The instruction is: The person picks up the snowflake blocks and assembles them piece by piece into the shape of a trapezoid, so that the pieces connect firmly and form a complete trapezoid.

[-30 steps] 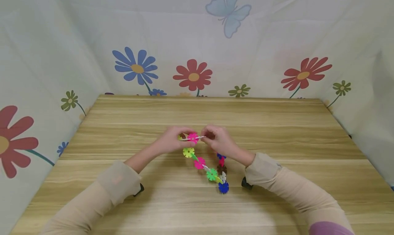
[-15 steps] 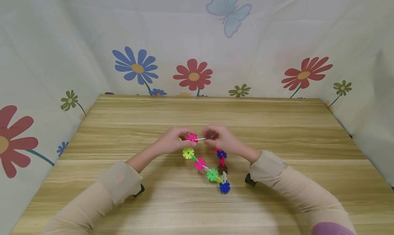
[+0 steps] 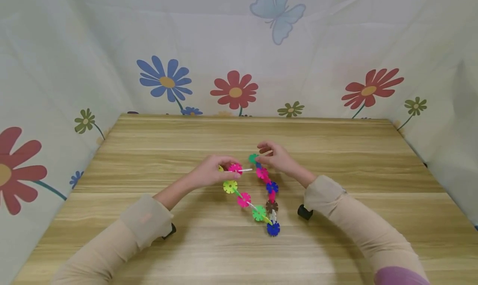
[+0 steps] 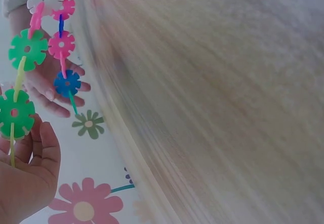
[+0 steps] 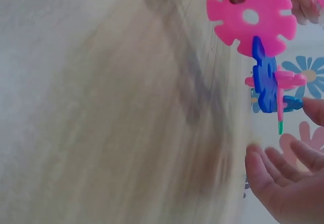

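Note:
A chain of slotted plastic snowflake discs (image 3: 244,200) in several colours hangs in a loop over the table, its lowest part a dark blue disc (image 3: 273,229). My left hand (image 3: 210,171) holds one end, around a pink disc (image 3: 235,169) from which a white disc (image 3: 247,170) sticks out edge-on. To its right, the other end finishes in a teal-green disc (image 3: 253,158). My right hand (image 3: 280,157) is beside that end with fingers spread; in the right wrist view its thumb touches or nearly touches a blue disc (image 5: 292,103). A gap separates the two ends.
The wooden table (image 3: 168,131) lies beneath the hands. A white cloth (image 3: 209,40) printed with flowers and a butterfly stands behind and along both sides. Black wrist-camera parts (image 3: 305,212) show under the sleeves.
My right hand has let its fingers spread and shifted slightly up and right, uncovering the teal-green end of the chain. The left hand keeps its hold, nearly still.

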`<state>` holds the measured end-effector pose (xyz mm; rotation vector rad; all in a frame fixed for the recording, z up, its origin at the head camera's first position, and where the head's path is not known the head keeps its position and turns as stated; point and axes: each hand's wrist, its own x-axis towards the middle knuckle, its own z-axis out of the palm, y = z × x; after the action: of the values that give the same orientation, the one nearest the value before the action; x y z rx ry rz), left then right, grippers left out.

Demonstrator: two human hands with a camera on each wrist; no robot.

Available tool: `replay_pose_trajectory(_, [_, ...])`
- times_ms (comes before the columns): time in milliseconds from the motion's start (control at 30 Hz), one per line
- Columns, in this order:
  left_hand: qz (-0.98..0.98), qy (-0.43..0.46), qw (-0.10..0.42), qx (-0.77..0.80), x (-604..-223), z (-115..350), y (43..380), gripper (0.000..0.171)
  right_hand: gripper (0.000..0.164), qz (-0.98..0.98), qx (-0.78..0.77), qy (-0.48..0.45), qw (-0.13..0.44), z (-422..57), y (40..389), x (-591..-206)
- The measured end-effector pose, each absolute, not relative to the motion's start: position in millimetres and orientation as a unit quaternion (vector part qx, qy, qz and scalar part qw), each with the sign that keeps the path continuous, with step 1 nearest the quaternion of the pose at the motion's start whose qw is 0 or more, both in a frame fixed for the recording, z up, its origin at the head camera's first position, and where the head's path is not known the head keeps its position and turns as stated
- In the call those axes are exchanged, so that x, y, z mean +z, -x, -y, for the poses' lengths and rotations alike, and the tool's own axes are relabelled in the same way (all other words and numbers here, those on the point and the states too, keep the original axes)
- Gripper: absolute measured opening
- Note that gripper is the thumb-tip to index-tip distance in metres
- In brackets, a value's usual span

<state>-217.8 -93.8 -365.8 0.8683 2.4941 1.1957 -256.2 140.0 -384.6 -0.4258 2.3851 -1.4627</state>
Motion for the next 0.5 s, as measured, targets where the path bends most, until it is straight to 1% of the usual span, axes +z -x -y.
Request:
replay_pose_trajectory(167, [-0.852, -0.29, 0.125, 0.417, -363.4, 92.3, 215.9, 0.035, 0.045, -0.82, -0.523, 0.139, 0.187, -139.6, 256.8, -386.1])
replay_pose_trajectory(500, [-0.855, -0.298, 0.102, 0.412, -369.9, 88.9, 218.4, 0.03, 0.037, -0.81, -0.542, 0.111, 0.194, -130.7, 252.8, -380.1])
